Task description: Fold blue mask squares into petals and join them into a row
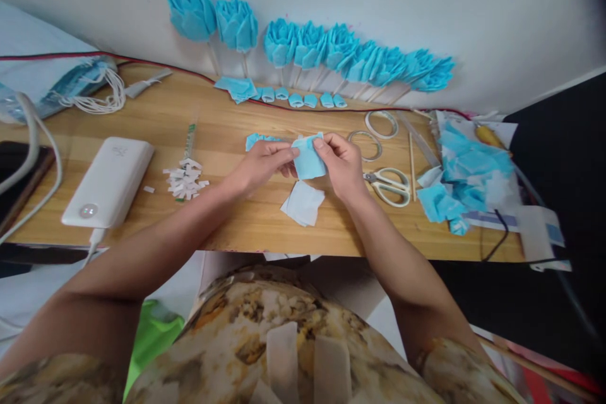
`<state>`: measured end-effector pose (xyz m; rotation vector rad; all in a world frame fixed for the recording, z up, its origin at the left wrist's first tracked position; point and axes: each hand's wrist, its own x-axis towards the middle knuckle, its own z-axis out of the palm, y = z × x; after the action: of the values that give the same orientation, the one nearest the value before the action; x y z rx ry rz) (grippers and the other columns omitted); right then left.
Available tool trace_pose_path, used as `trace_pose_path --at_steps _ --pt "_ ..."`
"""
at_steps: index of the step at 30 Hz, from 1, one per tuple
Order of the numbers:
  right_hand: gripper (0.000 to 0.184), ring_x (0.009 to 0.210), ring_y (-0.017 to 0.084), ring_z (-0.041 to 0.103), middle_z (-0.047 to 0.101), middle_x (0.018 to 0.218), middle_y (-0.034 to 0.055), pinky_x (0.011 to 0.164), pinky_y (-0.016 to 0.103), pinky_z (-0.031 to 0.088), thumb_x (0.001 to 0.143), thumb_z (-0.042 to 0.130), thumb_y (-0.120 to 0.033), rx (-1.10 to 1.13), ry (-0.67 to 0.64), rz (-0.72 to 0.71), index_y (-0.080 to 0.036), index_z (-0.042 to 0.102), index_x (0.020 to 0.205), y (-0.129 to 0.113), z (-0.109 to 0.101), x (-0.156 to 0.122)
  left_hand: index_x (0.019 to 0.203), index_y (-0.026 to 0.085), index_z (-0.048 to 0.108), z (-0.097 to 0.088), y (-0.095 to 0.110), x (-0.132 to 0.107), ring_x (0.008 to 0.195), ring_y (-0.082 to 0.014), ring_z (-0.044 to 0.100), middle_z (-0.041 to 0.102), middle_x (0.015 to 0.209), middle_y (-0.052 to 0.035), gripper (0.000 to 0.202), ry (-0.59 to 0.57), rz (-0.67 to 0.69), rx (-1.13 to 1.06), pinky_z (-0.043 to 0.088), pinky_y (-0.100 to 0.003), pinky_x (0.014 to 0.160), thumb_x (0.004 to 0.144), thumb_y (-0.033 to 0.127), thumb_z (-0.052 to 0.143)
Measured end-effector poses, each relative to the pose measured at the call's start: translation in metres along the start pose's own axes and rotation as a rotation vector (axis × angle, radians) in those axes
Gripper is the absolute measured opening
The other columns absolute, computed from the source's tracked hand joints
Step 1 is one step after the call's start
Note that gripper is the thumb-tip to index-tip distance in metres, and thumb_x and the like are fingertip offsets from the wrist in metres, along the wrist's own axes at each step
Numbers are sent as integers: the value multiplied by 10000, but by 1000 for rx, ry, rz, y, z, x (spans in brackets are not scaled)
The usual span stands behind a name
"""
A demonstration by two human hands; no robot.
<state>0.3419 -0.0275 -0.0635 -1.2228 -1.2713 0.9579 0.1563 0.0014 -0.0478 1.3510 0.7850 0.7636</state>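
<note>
Both my hands meet above the middle of the wooden table [246, 221]. My left hand [265, 164] and my right hand [341, 164] each pinch an edge of a small blue paper piece [308, 159], holding it just above the tabletop. Below it lies a small stack of white paper squares [303, 203]. Another blue paper piece [258, 139] shows behind my left hand.
Blue paper flowers [303, 44] on sticks lean against the wall, with small rolled blue pieces [303, 100] below them. White-handled scissors [391, 184], tape rings [374, 136], a pile of blue paper [464, 177], a white power bank [111, 180], white paper scraps [184, 180] and cables [99, 91] lie around.
</note>
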Motion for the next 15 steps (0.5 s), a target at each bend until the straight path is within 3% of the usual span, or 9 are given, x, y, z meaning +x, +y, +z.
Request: trace_pose_path --at_steps 10,15 --pt "468 634 112 421 508 680 -33 609 264 398 838 703 -684 2 33 -26 -228 649 747 -2 -2 -1 660 164 686 -2 -5 2 644 -126 634 701 647 -37 361 -4 3 -50 518 -257 680 835 477 731" --pt "478 586 100 404 450 628 -41 555 251 356 871 686 -664 44 34 -16 -223 633 695 0 -3 0 641 159 687 -2 -6 2 631 -123 642 696 623 -33 356 17 -28 -93 526 -250 664 799 468 768"
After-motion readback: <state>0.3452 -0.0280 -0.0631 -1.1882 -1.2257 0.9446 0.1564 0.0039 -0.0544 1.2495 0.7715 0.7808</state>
